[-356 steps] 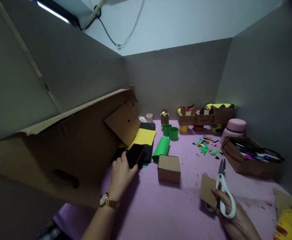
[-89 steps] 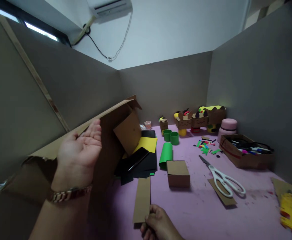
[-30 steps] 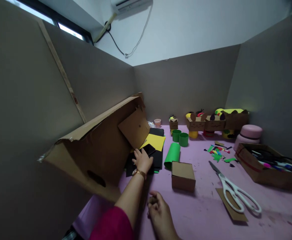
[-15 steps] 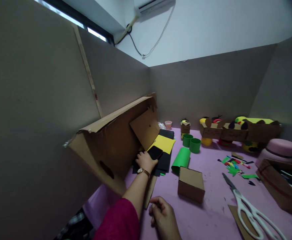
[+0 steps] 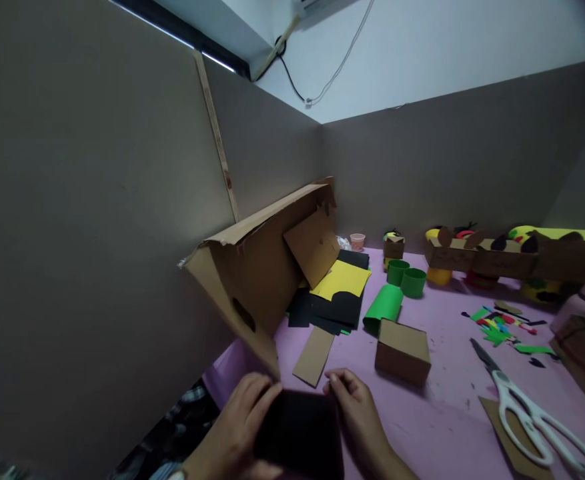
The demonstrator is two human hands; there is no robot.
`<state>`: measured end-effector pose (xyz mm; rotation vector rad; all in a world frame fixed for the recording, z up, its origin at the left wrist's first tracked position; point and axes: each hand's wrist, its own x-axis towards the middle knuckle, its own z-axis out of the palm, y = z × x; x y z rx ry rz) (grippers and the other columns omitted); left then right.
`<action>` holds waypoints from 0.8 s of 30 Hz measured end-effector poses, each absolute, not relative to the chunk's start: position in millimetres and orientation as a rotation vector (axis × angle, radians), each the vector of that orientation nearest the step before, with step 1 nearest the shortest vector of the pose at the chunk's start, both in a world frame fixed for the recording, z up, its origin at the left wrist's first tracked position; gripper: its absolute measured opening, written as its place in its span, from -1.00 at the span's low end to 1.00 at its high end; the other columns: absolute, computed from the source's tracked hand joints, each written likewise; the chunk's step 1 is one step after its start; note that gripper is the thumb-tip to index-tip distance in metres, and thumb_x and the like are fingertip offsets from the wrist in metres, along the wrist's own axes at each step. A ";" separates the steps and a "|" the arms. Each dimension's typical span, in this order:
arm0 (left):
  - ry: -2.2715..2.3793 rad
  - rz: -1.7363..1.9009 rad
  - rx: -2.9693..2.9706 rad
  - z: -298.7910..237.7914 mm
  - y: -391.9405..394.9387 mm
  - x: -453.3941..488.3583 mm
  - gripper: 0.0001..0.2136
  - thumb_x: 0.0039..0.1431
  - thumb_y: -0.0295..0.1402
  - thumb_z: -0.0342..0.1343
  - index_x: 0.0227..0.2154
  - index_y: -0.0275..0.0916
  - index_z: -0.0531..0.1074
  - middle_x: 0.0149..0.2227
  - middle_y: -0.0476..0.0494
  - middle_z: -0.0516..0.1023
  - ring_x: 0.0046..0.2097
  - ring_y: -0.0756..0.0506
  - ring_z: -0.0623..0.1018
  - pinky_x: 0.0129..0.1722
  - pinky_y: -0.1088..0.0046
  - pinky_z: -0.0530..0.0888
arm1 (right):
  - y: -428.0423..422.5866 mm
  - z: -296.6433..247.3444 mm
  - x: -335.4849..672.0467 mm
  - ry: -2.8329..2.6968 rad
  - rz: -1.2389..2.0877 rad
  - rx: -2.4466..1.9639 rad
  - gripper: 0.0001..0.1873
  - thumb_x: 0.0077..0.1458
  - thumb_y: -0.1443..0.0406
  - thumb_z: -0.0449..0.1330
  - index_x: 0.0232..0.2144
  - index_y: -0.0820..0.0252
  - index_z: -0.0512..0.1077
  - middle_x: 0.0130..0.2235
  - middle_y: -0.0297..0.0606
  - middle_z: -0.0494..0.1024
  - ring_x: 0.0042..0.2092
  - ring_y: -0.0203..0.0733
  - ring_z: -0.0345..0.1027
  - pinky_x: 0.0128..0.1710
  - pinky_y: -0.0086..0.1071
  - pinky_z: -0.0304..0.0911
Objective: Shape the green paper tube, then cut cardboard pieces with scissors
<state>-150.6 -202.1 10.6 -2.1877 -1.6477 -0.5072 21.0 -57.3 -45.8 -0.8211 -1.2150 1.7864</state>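
At the near edge of the table, a black phone (image 5: 299, 433) with a dark screen lies in my left hand (image 5: 232, 430). The thumb and fingers of that hand grip its left side. My right hand (image 5: 359, 407) is at the phone's upper right corner, its thumb and forefinger pinched against the edge; the other fingers are curled. Just beyond the phone lies a flat cardboard strip (image 5: 315, 357). Farther off are black sheets (image 5: 337, 308) with a notched yellow sheet (image 5: 345, 280) on top.
A large open carton (image 5: 262, 280) stands along the left partition. A small cardboard box (image 5: 403, 350), a curled green sheet (image 5: 383, 307) and green rings (image 5: 413, 283) are ahead. White-handled scissors (image 5: 527, 413) lie at right, near coloured scraps (image 5: 497, 330). Cardboard figures (image 5: 502, 260) line the back.
My left hand has picked the phone up off the papers and drawn it back towards me. My right hand has come to its corner. The view has turned left.
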 end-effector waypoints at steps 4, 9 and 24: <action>-1.650 -0.305 -2.275 -8.6 -245.1 -185.9 -0.17 -0.15 -0.10 0.23 0.19 -0.30 0.06 -0.02 -0.43 0.43 0.02 -0.36 0.42 -0.05 0.06 0.45 | -61.7 -49.5 19.9 -1.242 1.792 -0.830 -0.54 -0.07 -0.06 0.22 -0.43 0.27 0.42 -0.55 -0.34 0.44 -0.63 -0.38 0.18 -0.65 -0.51 0.04; -1.965 -0.216 -2.254 2.3 -228.9 -221.0 -0.32 -0.08 -0.19 0.22 0.15 -0.25 0.21 0.05 -0.44 0.41 0.09 -0.38 0.38 0.06 -0.01 0.34 | -64.2 -51.8 20.0 -1.270 1.755 -0.868 -0.50 -0.06 -0.09 0.19 -0.41 0.27 0.42 -0.53 -0.34 0.44 -0.62 -0.38 0.20 -0.65 -0.52 -0.02; -2.408 -0.458 -2.037 -26.6 -191.7 -237.9 -0.55 0.18 -0.44 -0.18 0.13 -0.14 0.27 0.24 -0.20 0.21 0.25 -0.19 0.18 0.19 0.15 0.19 | -64.0 -53.6 19.4 -1.351 1.696 -0.848 -0.58 -0.03 -0.02 0.20 -0.43 0.26 0.43 -0.54 -0.37 0.41 -0.58 -0.33 0.24 -0.58 -0.46 0.10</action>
